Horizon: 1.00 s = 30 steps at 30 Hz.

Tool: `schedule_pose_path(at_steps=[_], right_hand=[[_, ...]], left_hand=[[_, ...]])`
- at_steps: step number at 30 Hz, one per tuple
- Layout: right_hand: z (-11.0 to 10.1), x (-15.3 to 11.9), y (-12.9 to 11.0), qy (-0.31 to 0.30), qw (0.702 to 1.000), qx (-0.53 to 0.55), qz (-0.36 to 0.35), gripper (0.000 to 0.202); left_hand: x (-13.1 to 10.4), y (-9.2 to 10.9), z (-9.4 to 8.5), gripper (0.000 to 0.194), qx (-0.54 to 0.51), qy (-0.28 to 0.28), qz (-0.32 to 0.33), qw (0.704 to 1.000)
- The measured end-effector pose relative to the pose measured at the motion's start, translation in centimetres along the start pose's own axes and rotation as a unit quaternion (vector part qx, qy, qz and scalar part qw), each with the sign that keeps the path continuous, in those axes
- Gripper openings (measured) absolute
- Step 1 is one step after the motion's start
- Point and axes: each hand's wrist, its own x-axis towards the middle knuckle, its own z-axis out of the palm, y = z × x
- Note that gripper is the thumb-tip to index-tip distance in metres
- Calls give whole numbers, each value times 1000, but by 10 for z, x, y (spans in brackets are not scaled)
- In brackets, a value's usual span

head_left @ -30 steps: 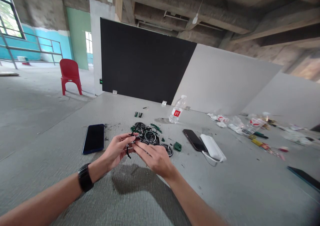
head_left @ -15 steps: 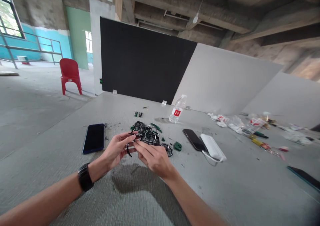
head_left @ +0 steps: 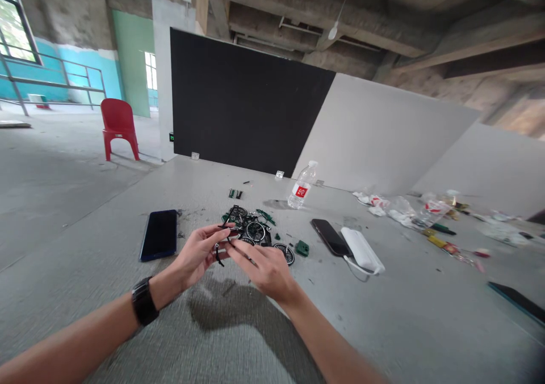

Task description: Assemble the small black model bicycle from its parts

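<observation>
My left hand (head_left: pixel 196 254), with a black watch on its wrist, pinches a small black model part (head_left: pixel 220 249) above the grey table (head_left: pixel 238 338). My right hand (head_left: pixel 263 269) meets it from the right, and its fingertips grip the same part. Just beyond the fingers lies a pile of small black and green model pieces (head_left: pixel 251 229), among them spoked wheels (head_left: pixel 284 253). A small green block (head_left: pixel 302 249) lies to the right of the pile.
A dark blue phone (head_left: pixel 159 234) lies at left. A black phone (head_left: pixel 329 237) and a white power bank (head_left: pixel 361 250) lie at right, a water bottle (head_left: pixel 301 186) behind them. Wrappers and tools (head_left: pixel 430 216) litter the far right. A red chair (head_left: pixel 118 127) stands on the floor.
Both hands stay together on the small part; my right fingers have shifted slightly against it. Nothing else has moved.
</observation>
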Motion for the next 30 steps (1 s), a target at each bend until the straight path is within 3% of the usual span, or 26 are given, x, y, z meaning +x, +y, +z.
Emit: schedule_pose_path(at_steps=[10, 30], right_hand=[[-8, 3, -1, -23, 997, -65, -33, 31], [-4, 0, 3, -6, 1000, -10, -4, 30]], left_hand=[[0, 1, 3, 35, -12, 4, -6, 1000], [-2, 2, 5, 32, 25, -7, 21, 999]])
